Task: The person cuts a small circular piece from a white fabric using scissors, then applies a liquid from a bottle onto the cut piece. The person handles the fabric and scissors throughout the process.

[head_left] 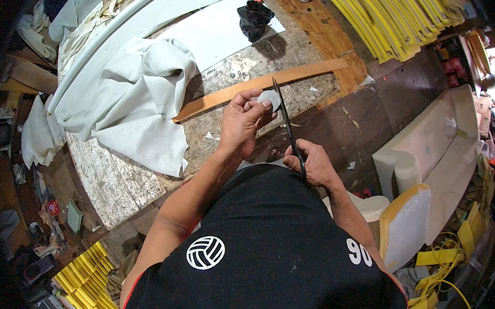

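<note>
Pinched between the thumb and fingers of my left hand (241,119) is a small round piece of light grey material (269,99), probably cloth. My right hand (315,161) is closed around the handles of long black scissors (289,124). Their blades point away from me and lie along the right edge of the round piece; whether they touch it I cannot tell. Beyond my hands a long wooden strip (223,98) lies across the worn table (230,70). To its left a crumpled light grey cloth (131,97) is spread, its ragged edge hanging toward me.
A black plastic bag (254,20) rests on a white sheet (215,34) at the back. A long pale tube (115,30) borders the table's left side. Yellow foam strips (391,21) are stacked at the far right. Large cream foam pieces (426,144) stand at my right.
</note>
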### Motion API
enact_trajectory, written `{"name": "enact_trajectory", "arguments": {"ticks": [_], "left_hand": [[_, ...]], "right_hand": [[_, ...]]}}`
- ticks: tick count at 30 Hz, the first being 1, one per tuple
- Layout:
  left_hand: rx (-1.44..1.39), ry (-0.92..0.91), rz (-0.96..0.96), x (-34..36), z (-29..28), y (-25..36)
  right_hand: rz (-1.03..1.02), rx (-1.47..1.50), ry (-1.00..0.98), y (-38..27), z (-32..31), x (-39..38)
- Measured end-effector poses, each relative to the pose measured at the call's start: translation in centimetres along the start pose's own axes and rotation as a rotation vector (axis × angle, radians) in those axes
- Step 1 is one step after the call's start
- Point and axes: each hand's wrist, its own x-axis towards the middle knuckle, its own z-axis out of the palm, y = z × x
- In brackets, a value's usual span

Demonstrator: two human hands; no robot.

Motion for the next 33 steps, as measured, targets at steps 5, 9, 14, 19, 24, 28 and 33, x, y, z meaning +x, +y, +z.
{"name": "enact_trajectory", "arguments": {"ticks": [5,9,14,19,24,28,33], "left_hand": [[0.003,-0.018,-0.004,0.0,-0.2,0.1],[0.007,-0.031,-0.012,-0.2,-0.2,0.5],[-0.031,-0.032,-0.007,-0.3,-0.3,0.8],[0.000,-0.020,0.011,-0.4,-0.1,1.1],[-0.008,-0.022,0.055,-0.2,-0.5,1.3],[0.093,-0.040,0.060,-0.1,-1.1,1.3],[0.098,-0.081,-0.019,-0.5,-0.8,1.8]], "right_hand": [[-0.029,-0.042,0.019,0.1,0.0,-0.1],[-0.003,-0.058,0.024,0.6,0.0,-0.3],[0.026,-0.029,0.008,-0.2,-0.4,-0.8],[0.035,-0.029,0.001,-0.6,-0.6,-1.0],[0.023,-0.059,-0.029,-0.6,-0.8,-1.2],[0.022,0.028,-0.065,-0.2,-0.8,-1.1],[0.029,0.066,-0.127,0.6,-0.9,-0.7]]}}
